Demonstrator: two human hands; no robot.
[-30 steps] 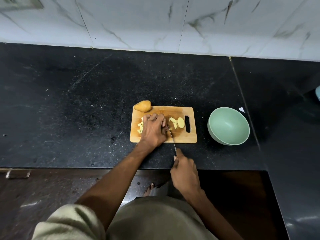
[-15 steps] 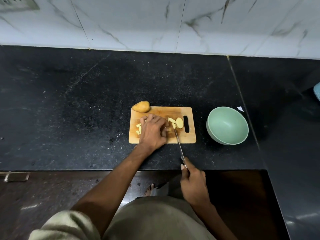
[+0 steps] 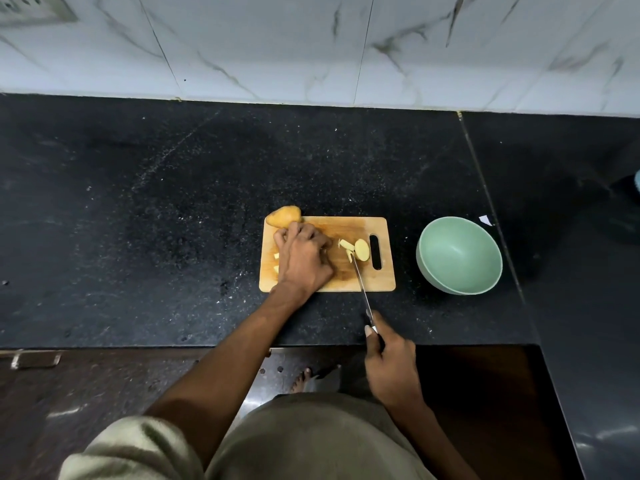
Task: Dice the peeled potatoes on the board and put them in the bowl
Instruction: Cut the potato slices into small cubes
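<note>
A wooden cutting board [image 3: 377, 282] lies on the black counter. My left hand [image 3: 303, 259] rests curled over cut potato pieces [image 3: 276, 262] on the board's left half; what its fingers hold is hidden. Potato slices [image 3: 360, 249] lie near the board's handle slot. A whole potato [image 3: 284, 215] sits at the board's far left corner. My right hand [image 3: 389, 365] grips the handle of a knife [image 3: 362, 289], whose tip touches the slices. The green bowl [image 3: 459, 254] stands to the right of the board and looks empty.
The black stone counter [image 3: 173, 220] stretches left and back to a marble-tiled wall [image 3: 311, 46]. A seam [image 3: 485, 192] runs past the bowl's right side, with a white scrap [image 3: 485, 220] beside it. The counter's front edge passes just below my right hand.
My right hand has drawn the knife back and to the right, away from my left hand, toward the slices by the slot. My left hand has shifted left over the cut pieces.
</note>
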